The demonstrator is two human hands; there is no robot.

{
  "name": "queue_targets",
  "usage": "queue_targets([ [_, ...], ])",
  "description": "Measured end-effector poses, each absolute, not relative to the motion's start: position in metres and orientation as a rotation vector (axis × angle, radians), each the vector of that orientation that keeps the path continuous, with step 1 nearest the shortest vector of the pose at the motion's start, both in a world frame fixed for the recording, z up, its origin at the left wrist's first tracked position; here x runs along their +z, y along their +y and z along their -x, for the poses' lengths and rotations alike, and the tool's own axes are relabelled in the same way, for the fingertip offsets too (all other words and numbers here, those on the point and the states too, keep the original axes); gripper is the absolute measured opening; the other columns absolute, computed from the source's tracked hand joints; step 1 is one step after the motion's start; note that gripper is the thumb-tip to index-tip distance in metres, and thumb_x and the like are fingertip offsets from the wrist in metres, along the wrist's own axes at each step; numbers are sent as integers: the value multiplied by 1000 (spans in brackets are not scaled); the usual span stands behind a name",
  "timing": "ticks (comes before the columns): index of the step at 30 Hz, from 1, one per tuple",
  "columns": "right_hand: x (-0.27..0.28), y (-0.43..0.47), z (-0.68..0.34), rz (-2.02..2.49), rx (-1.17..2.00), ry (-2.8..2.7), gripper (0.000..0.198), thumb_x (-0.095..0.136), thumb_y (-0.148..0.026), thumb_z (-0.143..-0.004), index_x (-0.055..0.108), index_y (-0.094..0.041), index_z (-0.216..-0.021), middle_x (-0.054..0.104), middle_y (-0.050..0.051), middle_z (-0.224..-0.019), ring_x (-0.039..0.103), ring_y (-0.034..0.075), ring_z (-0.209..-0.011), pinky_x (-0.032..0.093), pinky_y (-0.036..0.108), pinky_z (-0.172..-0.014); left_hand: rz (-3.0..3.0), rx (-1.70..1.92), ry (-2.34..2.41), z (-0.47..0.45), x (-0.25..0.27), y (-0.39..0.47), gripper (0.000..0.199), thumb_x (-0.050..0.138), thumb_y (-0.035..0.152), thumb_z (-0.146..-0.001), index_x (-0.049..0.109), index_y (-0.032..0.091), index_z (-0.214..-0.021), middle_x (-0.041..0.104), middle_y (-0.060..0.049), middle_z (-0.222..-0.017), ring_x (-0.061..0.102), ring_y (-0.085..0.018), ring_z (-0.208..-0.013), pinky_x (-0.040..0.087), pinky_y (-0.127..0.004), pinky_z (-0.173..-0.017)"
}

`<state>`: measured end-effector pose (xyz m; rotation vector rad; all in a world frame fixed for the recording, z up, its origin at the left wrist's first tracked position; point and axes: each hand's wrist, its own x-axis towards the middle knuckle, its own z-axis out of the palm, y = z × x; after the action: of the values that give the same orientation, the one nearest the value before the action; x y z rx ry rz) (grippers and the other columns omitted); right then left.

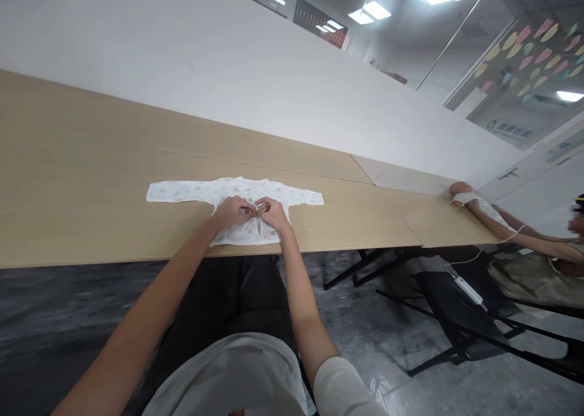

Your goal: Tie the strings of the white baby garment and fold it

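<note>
My left hand and right hand are close together over the front of a small white shirt. The fingers on both are bent and almost closed, pinching a bit of the shirt near its middle. I cannot tell which bit. The shirt lies flat on the bench, near my lap, sleeves out to both sides. Far to my right, another person's arms reach over the bench.
</note>
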<state>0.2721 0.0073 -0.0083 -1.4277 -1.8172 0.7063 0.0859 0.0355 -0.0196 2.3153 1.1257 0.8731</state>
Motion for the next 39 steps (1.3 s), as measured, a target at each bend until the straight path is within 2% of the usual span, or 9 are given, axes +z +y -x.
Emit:
queue_targets([
  [4, -16, 14, -276, 1382, 869, -1721, 31, 62, -15, -73, 73, -18, -102, 68, -4, -69, 62, 13, -67, 51, 23, -70, -2249, 849, 1105, -86, -17, 32, 32, 62, 50, -73, 78, 24, -80, 74, -5, -80, 65, -22, -75, 50, -33, -77],
  [11, -13, 13, -278, 1342, 939, -1643, 32, 66, -15, -70, 71, -18, -101, 68, -4, -70, 60, 10, -62, 49, 19, -61, -2115, 829, 1082, -85, -6, 27, 36, 59, 52, -73, 74, 21, -80, 74, -6, -84, 66, -23, -80, 52, -33, -77],
  [15, -10, 11, -276, 1327, 1075, -1576, 33, 64, -13, -72, 70, -18, -104, 67, -5, -67, 57, 8, -51, 49, 18, -52, -2083, 822, 1091, -85, -6, 27, 39, 59, 54, -73, 74, 20, -84, 75, -6, -85, 67, -23, -80, 53, -33, -79],
  [20, -4, 7, -273, 1324, 1217, -1463, 33, 61, -8, -75, 67, -17, -105, 66, -5, -63, 63, 11, -52, 56, 20, -53, -2060, 808, 1088, -84, -8, 28, 38, 60, 54, -72, 75, 21, -85, 76, -6, -86, 68, -23, -82, 54, -34, -79],
  [29, -4, 6, -273, 1347, 1165, -1548, 34, 62, -10, -75, 67, -18, -108, 68, -4, -71, 64, 10, -57, 57, 19, -54, -2000, 889, 979, -86, -7, 27, 39, 63, 57, -74, 68, 20, -86, 74, -6, -86, 67, -21, -80, 55, -34, -76],
  [39, -13, 10, -278, 1305, 1060, -1672, 48, 68, -16, -74, 69, -18, -122, 73, -1, -82, 60, 8, -57, 46, 15, -48, -1997, 879, 946, -88, -4, 24, 39, 64, 57, -73, 64, 19, -81, 70, -5, -83, 65, -19, -79, 53, -31, -74],
])
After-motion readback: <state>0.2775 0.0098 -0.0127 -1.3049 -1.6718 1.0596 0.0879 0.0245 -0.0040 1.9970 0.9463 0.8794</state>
